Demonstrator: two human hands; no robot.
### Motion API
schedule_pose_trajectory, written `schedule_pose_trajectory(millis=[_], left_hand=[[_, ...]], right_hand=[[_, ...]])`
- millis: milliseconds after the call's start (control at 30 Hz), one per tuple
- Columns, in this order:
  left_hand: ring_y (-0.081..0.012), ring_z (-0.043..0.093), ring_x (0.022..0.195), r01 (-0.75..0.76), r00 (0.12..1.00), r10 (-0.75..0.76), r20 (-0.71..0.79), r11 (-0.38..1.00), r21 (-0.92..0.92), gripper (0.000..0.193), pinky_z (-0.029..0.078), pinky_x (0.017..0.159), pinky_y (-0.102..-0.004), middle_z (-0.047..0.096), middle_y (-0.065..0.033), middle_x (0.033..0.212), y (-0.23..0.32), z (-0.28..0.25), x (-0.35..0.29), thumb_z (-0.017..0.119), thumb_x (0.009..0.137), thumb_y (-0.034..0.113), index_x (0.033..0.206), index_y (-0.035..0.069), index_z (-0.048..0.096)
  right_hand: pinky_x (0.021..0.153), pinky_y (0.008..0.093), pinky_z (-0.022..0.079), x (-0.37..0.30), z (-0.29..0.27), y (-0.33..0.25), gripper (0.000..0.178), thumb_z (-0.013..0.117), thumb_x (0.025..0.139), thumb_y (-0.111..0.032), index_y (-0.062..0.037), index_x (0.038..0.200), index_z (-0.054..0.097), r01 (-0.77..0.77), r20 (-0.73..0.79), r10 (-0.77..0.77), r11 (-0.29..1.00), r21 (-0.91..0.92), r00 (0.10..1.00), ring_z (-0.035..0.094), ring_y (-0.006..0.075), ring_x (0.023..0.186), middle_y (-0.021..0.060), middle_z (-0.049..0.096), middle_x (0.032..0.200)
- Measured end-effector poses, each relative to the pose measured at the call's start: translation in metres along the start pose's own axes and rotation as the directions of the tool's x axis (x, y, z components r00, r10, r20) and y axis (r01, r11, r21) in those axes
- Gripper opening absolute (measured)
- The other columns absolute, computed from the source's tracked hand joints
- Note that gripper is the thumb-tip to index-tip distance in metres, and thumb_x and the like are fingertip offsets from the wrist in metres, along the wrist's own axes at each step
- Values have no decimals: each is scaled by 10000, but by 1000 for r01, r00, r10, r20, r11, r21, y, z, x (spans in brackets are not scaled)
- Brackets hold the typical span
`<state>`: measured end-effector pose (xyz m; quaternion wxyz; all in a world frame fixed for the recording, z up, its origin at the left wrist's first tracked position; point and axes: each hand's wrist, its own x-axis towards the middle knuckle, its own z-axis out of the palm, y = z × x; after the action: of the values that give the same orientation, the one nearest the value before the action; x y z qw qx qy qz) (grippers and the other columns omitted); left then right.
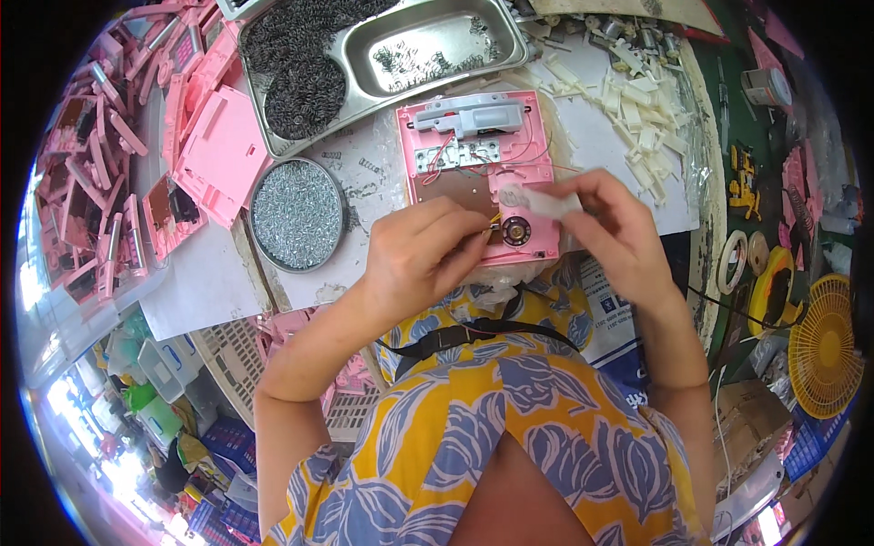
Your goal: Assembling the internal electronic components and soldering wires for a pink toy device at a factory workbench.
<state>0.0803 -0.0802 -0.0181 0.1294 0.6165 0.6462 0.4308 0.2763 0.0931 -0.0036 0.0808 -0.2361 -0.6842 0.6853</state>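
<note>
1. Left hand [414, 250], centre: fingertips pinched at the left edge of the round speaker [517, 231]; whether they grip anything cannot be told.
2. Right hand [619, 232], right of centre: grasping a white strip [553, 205] above the case.
3. Pink case [521, 175], centre: open, grey part [469, 116] across its top.
4. Dish [343, 218] of small metal pieces [296, 214], left of centre.
5. Metal tray [414, 41] with dark springs [305, 96], top centre.

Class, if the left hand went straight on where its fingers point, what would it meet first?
From the left hand, probably the round black part on the pink housing, though depth is unclear.
</note>
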Motion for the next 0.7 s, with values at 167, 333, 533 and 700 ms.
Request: schedule_pose_trajectory(millis=[167,333,533,700], left_hand=[[-253,654,676,-61,990,63,-125,998,23,200,514,563,-355,652,-79,794,-4,7,-10,797,740,36,904,51,685],[-251,661,689,-63,995,62,-83,998,-8,222,510,570,-337,680,-111,836,-7,7,-11,796,746,-25,940,34,705],[-244,659,700,-59,991,64,-115,997,41,210,512,583,-360,669,-64,832,-9,14,-12,795,733,60,914,65,690],[-235,664,709,-82,987,92,-129,993,79,227,511,588,-349,680,-52,851,-11,20,-13,802,727,85,927,77,696]], right_hand=[[790,375,493,30,-15,-22,228,721,844,-118,-43,1057,687,282,94,-280,773,-568,955,593,311,955,103,636,1009],[804,380,501,29,-15,-24,232,746,805,-99,-57,1027,694,395,213,-375,518,-759,902,582,294,981,83,639,1012],[783,379,507,34,-5,-19,262,774,758,-72,-49,1006,694,480,281,-485,355,-803,828,575,293,948,74,632,992],[753,377,504,39,-7,-8,259,784,746,-58,-34,987,693,543,267,-541,453,-707,798,577,295,902,85,629,977]])
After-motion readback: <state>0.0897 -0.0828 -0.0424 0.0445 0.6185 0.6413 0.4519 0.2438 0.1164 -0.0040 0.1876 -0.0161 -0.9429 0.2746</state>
